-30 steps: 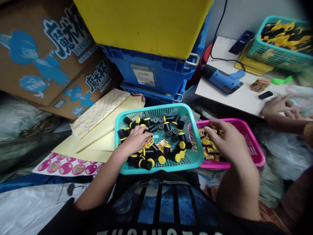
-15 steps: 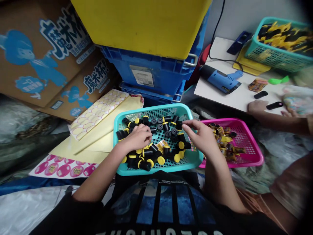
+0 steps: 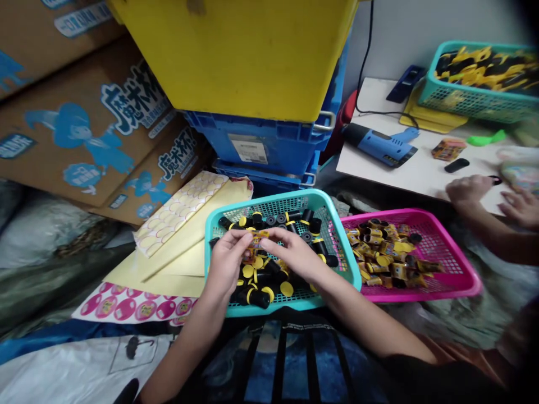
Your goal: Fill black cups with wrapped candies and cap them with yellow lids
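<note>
Over the teal basket (image 3: 346, 255), my left hand (image 3: 231, 255) and my right hand (image 3: 292, 252) come together, fingers closed. Pinched between them is a small printed yellow-orange label (image 3: 257, 240). Its lower part hangs below my fingertips, and whether anything sits inside it I cannot tell. Under my hands the basket holds many black cylinders with yellow caps (image 3: 257, 297). Loose yellow discs (image 3: 287, 289) and black ringed ends (image 3: 270, 220) show among them.
Right of it, a pink basket (image 3: 457, 275) holds label-wrapped cylinders (image 3: 385, 252). A co-worker's hands (image 3: 467, 191) are at the white table (image 3: 366, 92), near a blue heat gun (image 3: 379, 145). Blue crates (image 3: 248, 148), cartons (image 3: 84, 134) and sticker sheets (image 3: 181, 224) stand or lie beyond and left.
My hands were apart over the basket; now they meet in the middle, holding the printed label. The view has shifted, and the co-worker's hands have moved a little.
</note>
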`<state>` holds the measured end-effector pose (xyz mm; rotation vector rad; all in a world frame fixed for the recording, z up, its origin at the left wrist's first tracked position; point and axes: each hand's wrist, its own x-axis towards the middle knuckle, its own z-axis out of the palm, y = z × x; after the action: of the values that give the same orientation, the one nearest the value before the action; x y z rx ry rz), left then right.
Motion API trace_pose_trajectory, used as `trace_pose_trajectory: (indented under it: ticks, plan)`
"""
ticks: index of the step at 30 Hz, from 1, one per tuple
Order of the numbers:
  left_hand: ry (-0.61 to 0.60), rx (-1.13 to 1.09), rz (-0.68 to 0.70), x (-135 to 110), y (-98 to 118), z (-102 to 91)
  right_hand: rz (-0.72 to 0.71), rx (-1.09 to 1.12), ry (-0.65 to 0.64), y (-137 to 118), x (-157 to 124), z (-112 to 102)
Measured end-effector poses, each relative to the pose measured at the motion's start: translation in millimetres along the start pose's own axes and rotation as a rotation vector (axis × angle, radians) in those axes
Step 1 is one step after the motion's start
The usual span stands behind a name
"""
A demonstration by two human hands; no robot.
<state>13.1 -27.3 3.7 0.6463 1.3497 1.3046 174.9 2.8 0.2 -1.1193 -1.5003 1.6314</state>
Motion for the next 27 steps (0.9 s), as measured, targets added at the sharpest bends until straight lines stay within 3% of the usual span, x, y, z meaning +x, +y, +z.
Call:
trace_pose_trajectory:
  ticks: [3, 5, 10, 13, 16, 20, 24, 27]
  plan:
    - [-0.068, -0.103, -0.063, -1, -3, 12.6, 0.021, 0.048, 0.047, 7, 15, 7]
    - [-0.112, -0.102, -0.074, 1, -1, 17.0, -0.015, -0.037, 0.103, 7, 19, 2]
    - [-0.112, 0.125, 0.076, 8, 5, 16.8, -0.081, -0.39, 0.117, -2, 17, -23]
    - [-0.079, 0.264, 0.136, 11, 8, 10.1, -0.099, -0.572, -0.124, 8, 11, -35]
    - [-0.065, 0.33, 0.092, 13, 9, 2.5, -0.088, -0.759, -0.412, 35, 4, -35]
    - [0.002, 0.291, 0.073, 15, 7, -4.7, -0.178, -0.904, -0.421, 52, 1, -35]
    - [0.028, 0.231, 0.095, 15, 2, -10.0, -0.196, -0.772, -0.446, 19, 2, -60]
    - [-0.006, 0.195, 0.117, 15, -2, -10.3, -0.221, -0.411, -0.246, -9, 0, -77]
